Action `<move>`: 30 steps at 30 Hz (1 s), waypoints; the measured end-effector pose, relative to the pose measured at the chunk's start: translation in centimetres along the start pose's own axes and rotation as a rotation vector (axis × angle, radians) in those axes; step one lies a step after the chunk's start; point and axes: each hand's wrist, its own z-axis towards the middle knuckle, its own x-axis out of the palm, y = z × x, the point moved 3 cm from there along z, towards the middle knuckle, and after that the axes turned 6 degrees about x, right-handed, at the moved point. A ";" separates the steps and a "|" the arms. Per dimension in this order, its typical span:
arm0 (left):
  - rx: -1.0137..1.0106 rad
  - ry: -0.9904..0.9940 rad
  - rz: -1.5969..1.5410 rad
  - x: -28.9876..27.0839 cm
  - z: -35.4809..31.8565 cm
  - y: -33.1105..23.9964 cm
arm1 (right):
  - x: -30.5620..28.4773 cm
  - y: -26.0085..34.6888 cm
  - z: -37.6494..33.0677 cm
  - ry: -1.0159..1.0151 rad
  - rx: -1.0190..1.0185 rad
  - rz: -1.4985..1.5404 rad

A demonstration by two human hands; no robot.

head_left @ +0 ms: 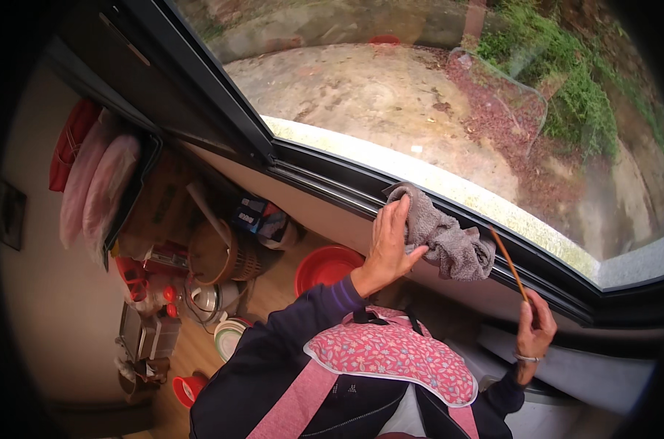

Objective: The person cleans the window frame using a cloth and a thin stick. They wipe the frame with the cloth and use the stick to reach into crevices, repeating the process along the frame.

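A crumpled grey cloth (453, 241) lies bunched on the dark window track (325, 184). My left hand (387, 245) rests against the cloth's left end, its fingers stretched out and its thumb apart, touching the fabric. To the right, my right hand (535, 329) pinches a thin brown wooden stick (509, 260), which looks like a chopstick. The stick slants up and to the left, and its far tip is at the track, just right of the cloth. A bracelet circles my right wrist.
The window pane (390, 95) looks onto a paved yard with leaves and plants. Below the sill, a red basin (325, 268) stands on the floor. Farther left are a brown basket (213, 252), boxes, a red bowl (188, 389) and pink bundles (101, 183) on a shelf.
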 end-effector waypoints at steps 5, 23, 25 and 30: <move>-0.062 0.043 -0.225 -0.5 0.6 1.8 | 11.1 5.4 2.5 0.197 0.021 0.252; -0.607 0.031 0.731 -14.7 4.9 20.2 | 17.6 3.8 7.4 0.271 -0.030 0.250; -0.630 0.041 0.757 -14.6 5.4 21.2 | 17.7 3.8 7.4 0.289 0.003 0.243; -0.760 0.095 0.744 -14.5 6.7 21.2 | 17.4 3.5 7.5 0.310 -0.016 0.270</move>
